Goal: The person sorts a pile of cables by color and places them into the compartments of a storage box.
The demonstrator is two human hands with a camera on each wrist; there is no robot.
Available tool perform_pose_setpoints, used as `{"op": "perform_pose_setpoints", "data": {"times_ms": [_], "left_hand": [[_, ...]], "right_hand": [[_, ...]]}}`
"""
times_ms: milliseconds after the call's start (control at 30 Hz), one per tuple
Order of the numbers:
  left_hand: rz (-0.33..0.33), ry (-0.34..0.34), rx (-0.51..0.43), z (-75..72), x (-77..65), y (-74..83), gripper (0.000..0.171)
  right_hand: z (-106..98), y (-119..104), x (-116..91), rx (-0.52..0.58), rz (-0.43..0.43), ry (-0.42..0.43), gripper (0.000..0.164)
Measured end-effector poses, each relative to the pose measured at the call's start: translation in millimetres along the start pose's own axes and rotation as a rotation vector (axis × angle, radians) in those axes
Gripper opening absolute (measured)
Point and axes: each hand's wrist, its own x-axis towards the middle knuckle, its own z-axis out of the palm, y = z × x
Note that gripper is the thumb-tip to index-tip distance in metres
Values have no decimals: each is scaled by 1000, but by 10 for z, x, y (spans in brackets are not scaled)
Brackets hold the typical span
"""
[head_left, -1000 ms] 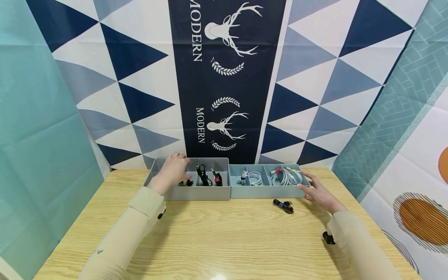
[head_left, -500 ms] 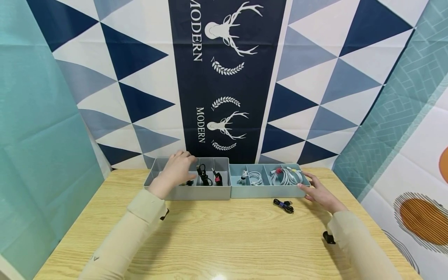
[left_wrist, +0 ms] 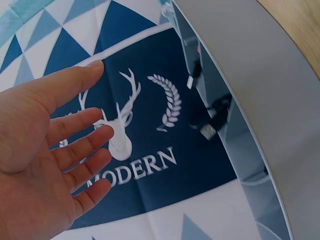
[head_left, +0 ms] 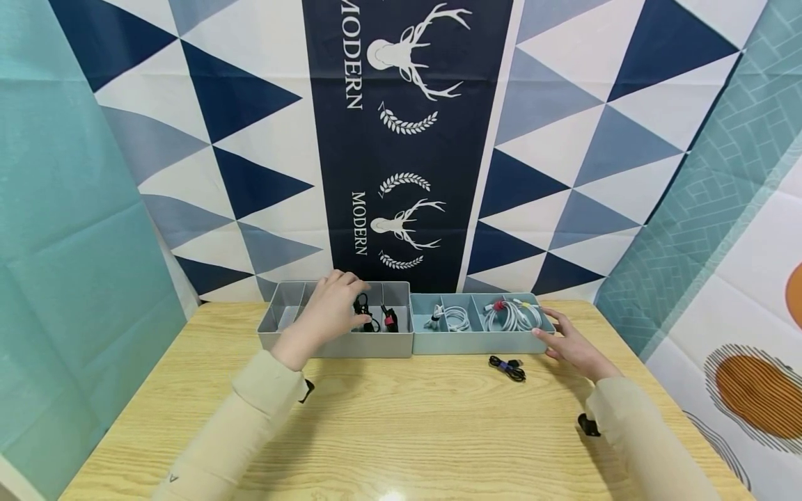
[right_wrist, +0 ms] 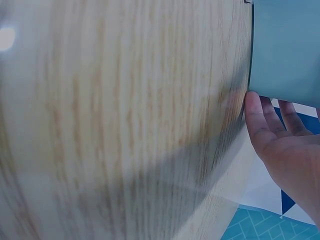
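My left hand (head_left: 332,309) hovers over the grey divided box (head_left: 370,346), palm facing right, fingers and thumb apart with nothing between them. Below its fingertips, partly hidden, lies a black cable (head_left: 376,324); in the left wrist view, a USB plug (left_wrist: 207,132) shows above the box edge. Another black cable with a red tie (head_left: 390,320) fills the compartment to the right. My right hand (head_left: 573,348) touches the right end of the pale blue box (head_left: 476,344), its fingers fairly straight against the end wall in the right wrist view.
White cables (head_left: 514,317) and a smaller white coil (head_left: 459,319) sit in the blue box's compartments. On the wooden table (head_left: 407,424), a bundled black cable (head_left: 509,369) with a blue tie lies before that box. A patterned cloth (head_left: 401,139) hangs behind.
My left hand has moved right across the grey box, uncovering its left compartments and now covering part of the black cable. My right hand has stayed at the blue box's end.
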Motion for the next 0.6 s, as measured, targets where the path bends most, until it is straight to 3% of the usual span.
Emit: {"op": "perform_pose_setpoints", "data": {"times_ms": [433, 600], "left_hand": [[113, 130, -55, 4, -22, 302, 49], [127, 144, -65, 11, -27, 406, 50]], "right_hand": [[1, 1, -9, 17, -15, -8, 85], [3, -11, -27, 19, -16, -10, 85]]}}
